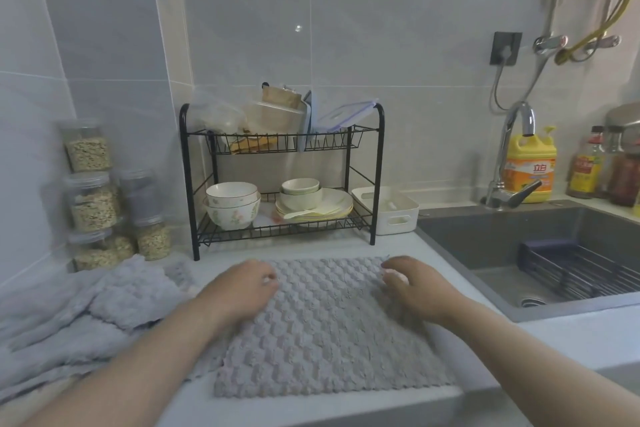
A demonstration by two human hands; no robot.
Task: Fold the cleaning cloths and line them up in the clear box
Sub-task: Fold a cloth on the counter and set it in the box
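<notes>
A grey waffle-textured cleaning cloth lies spread flat on the white counter in front of me. My left hand sits on its far left corner with fingers curled down into the fabric. At the far right corner, my right hand pinches the cloth with curled fingers. A rumpled pile of several more grey cloths lies to the left, its edge touching the flat cloth. Clear plastic containers stand on the top shelf of the rack.
A black two-tier dish rack with bowls and plates stands behind the cloth. A white bin sits beside it. Stacked jars line the left wall. The sink with tap and yellow detergent bottle is to the right.
</notes>
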